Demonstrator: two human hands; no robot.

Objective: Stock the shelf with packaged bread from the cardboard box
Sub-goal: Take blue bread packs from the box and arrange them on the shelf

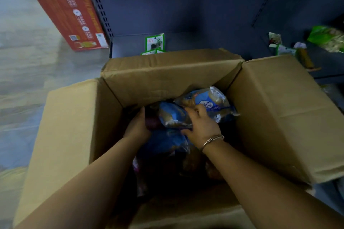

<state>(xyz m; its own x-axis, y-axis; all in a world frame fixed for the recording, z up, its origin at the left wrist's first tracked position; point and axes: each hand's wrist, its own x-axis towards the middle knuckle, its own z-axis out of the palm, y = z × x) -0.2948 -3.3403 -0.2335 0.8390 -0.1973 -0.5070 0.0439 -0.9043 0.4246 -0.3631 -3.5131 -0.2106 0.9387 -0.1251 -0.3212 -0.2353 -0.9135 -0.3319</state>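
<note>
An open cardboard box [167, 78] stands on the floor before a dark shelf [186, 41]. Both my arms reach down into it. My right hand [202, 124] grips two blue bread packs, one [173, 115] under its thumb and another [214, 98] beyond its fingers. My left hand [138, 125] curls around a dark purple pack [151, 122] at the left; its fingertips are hidden. More packs lie in shadow deeper in the box [167, 145].
Small green sachets [154, 42] stand on the low shelf behind the box. A red carton [70, 15] leans at the shelf's left post. Green and white packets [325, 39] lie on the shelf to the right. Grey floor lies to the left.
</note>
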